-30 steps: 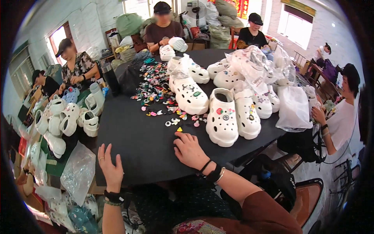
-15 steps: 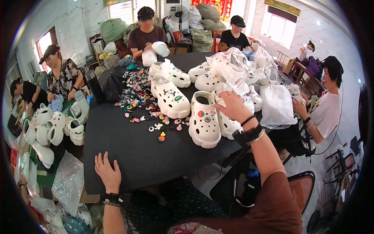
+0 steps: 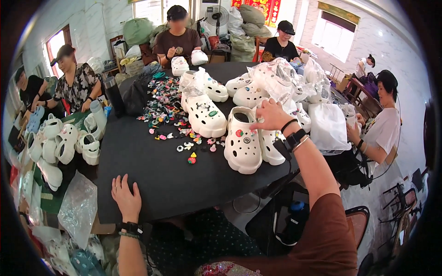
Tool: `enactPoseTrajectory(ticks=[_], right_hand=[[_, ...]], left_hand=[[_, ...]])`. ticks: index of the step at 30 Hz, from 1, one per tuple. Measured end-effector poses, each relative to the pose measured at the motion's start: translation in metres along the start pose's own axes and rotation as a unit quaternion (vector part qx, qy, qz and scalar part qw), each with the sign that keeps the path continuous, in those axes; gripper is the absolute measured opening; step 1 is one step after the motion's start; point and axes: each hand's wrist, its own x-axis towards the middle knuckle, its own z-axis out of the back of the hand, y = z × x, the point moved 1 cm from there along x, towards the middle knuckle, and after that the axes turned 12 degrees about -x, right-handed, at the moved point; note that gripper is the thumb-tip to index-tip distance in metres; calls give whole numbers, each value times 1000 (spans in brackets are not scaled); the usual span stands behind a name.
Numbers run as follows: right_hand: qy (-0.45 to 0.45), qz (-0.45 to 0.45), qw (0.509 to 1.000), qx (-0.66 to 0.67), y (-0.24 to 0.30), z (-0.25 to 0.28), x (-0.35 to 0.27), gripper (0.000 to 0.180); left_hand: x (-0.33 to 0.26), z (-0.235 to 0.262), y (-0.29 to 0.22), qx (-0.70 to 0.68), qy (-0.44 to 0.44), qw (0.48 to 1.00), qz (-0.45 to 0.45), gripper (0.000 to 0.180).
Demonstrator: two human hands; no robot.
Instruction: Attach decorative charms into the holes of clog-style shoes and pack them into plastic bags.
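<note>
As the black table (image 3: 152, 177) bears the strawberry-decorated clog (image 3: 246, 152) and, just right of it, its white mate (image 3: 272, 154), the right hand (image 3: 275, 117) over that mate (pinching or not, I can't tell) should, while the left hand (image 3: 126, 198) lies spread left of the clog, keep its thumb off the strawberry charm (image 3: 239, 133).

The left hand (image 3: 126, 198) lies palm down, fingers loosely extended forward and thumb apart, its left forearm (image 3: 130, 254) rising nearly straight from the lower edge. The right hand (image 3: 273, 116) reaches farther forward, back uppermost, fingers bent downward, the right arm (image 3: 316, 169) slanting up and leftward.
</note>
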Motion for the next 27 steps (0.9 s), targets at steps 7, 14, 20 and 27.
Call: enactPoseTrajectory(ticks=[7,14,20,27], right_hand=[[105,73,992,-18,-12,-2,22,72],[97,70,990,75,-5,5,14,56],[128,47,986,96,-6,0,15,47],[104,35,994,27,-11,-5,12,54]], left_hand=[[25,-16,2,-9,-23,1000,15,42],[25,4,36,-636,-167,732,181,47],[24,6,53,-767,-168,598,159,43],[11,13,40,-601,-185,755,185,26]])
